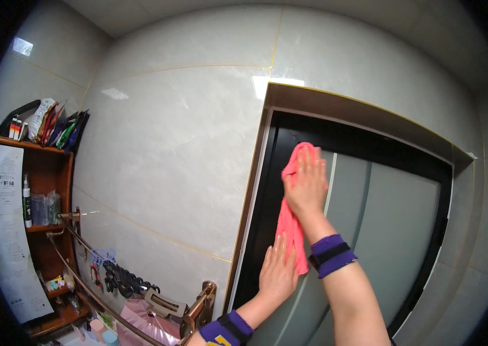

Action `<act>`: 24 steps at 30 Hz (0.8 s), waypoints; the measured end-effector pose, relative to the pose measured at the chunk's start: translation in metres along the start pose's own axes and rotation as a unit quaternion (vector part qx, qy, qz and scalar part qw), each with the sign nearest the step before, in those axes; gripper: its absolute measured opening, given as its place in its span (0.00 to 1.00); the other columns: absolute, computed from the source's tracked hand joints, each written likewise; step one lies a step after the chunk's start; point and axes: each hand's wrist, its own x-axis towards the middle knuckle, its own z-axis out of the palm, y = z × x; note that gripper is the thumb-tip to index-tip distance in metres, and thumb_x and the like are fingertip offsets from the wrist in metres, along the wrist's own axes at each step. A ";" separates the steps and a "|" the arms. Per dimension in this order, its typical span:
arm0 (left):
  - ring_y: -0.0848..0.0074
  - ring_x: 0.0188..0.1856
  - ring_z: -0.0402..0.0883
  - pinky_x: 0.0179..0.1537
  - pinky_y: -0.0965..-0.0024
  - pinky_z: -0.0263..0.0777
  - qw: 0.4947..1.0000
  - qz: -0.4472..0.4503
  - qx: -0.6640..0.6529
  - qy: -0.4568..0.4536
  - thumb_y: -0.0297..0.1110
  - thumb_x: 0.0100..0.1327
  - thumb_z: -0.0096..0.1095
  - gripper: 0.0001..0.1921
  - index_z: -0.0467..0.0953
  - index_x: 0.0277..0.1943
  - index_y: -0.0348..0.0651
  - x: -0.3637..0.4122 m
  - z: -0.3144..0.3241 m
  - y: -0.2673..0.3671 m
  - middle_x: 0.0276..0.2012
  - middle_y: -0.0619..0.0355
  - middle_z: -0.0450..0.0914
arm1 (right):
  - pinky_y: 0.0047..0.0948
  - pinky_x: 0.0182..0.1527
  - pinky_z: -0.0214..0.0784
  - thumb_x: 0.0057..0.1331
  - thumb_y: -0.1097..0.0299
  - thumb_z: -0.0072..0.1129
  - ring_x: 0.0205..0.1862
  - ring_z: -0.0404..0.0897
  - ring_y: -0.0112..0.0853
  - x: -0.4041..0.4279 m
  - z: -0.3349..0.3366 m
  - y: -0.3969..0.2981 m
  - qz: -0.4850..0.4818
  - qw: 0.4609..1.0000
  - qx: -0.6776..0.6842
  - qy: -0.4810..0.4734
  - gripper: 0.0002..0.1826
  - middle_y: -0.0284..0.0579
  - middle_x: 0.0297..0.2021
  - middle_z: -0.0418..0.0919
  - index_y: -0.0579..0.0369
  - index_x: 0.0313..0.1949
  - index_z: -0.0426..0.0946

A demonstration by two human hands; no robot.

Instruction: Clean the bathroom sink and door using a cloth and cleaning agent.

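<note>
A pink cloth (pixel 289 216) lies lengthwise along the upper left of a black-framed frosted glass panel (pixel 399 207), partly over the black frame (pixel 265 203). My right hand (pixel 307 184) presses the cloth's upper end with fingers pointing up, slightly blurred. Lower down, my left hand (pixel 277 270) rests its fingers over the cloth's lower part, thumb near its right edge. Purple wristbands with black straps circle both wrists. The palms and whatever they grip of the cloth are hidden.
Left of the recessed panel, grey wall tiles (pixel 174 160) meet a bronze towel rack (pixel 203 302) hung with hair clips (pixel 125 277) and a pink bag (pixel 149 315). Farther left stands a wooden shelf (pixel 49 173) holding bottles and packets, with a printed sheet (pixel 6 225) on it.
</note>
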 end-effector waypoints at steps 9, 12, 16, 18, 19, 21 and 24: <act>0.45 0.71 0.52 0.68 0.46 0.51 1.000 0.014 0.017 -0.009 0.31 0.55 0.64 0.30 0.66 0.60 0.31 -0.018 0.003 -0.004 0.69 0.33 0.51 | 0.47 0.74 0.34 0.61 0.56 0.52 0.74 0.44 0.46 -0.011 -0.024 0.044 -0.040 0.998 -0.021 -0.044 0.38 0.50 0.70 0.52 0.62 0.67 0.57; 0.49 0.71 0.53 0.68 0.47 0.50 0.999 0.022 0.020 -0.028 0.33 0.55 0.64 0.29 0.66 0.59 0.29 -0.026 0.011 0.003 0.69 0.35 0.54 | 0.49 0.73 0.33 0.61 0.56 0.53 0.74 0.42 0.49 -0.024 -0.030 0.058 0.043 0.997 -0.070 0.000 0.36 0.51 0.71 0.50 0.61 0.66 0.59; 0.48 0.71 0.53 0.68 0.47 0.49 0.999 -0.001 0.009 -0.031 0.38 0.57 0.64 0.34 0.61 0.63 0.27 -0.024 0.016 0.009 0.68 0.33 0.54 | 0.52 0.72 0.36 0.60 0.53 0.54 0.72 0.50 0.48 -0.037 0.009 0.041 -0.049 0.994 0.070 -0.076 0.38 0.57 0.69 0.54 0.62 0.65 0.60; 0.38 0.70 0.50 0.69 0.45 0.46 1.000 -0.012 0.018 -0.006 0.39 0.60 0.61 0.36 0.57 0.67 0.30 -0.029 0.020 0.007 0.66 0.26 0.52 | 0.51 0.73 0.35 0.60 0.52 0.53 0.72 0.50 0.45 -0.029 -0.003 0.010 -0.097 0.993 0.041 -0.060 0.38 0.55 0.68 0.56 0.63 0.65 0.61; 0.38 0.70 0.49 0.69 0.45 0.47 1.000 -0.026 0.013 -0.011 0.38 0.62 0.60 0.33 0.59 0.68 0.36 -0.023 0.022 0.019 0.67 0.27 0.50 | 0.49 0.73 0.35 0.61 0.52 0.53 0.73 0.49 0.45 -0.028 -0.005 0.019 -0.118 0.991 0.042 -0.052 0.38 0.54 0.69 0.56 0.63 0.65 0.61; 0.37 0.70 0.47 0.69 0.44 0.46 1.000 -0.008 0.029 -0.007 0.39 0.62 0.60 0.32 0.61 0.68 0.43 -0.018 0.039 0.032 0.68 0.26 0.48 | 0.49 0.73 0.36 0.60 0.52 0.53 0.73 0.48 0.45 -0.028 -0.012 0.038 -0.126 0.990 0.040 -0.059 0.37 0.54 0.69 0.55 0.62 0.65 0.62; 0.38 0.71 0.46 0.69 0.44 0.46 1.000 0.021 0.011 -0.018 0.41 0.61 0.61 0.32 0.62 0.68 0.47 -0.005 0.057 0.057 0.68 0.28 0.48 | 0.48 0.73 0.37 0.60 0.54 0.54 0.73 0.48 0.44 -0.027 -0.031 0.076 -0.086 0.995 0.025 -0.038 0.37 0.55 0.69 0.55 0.61 0.65 0.62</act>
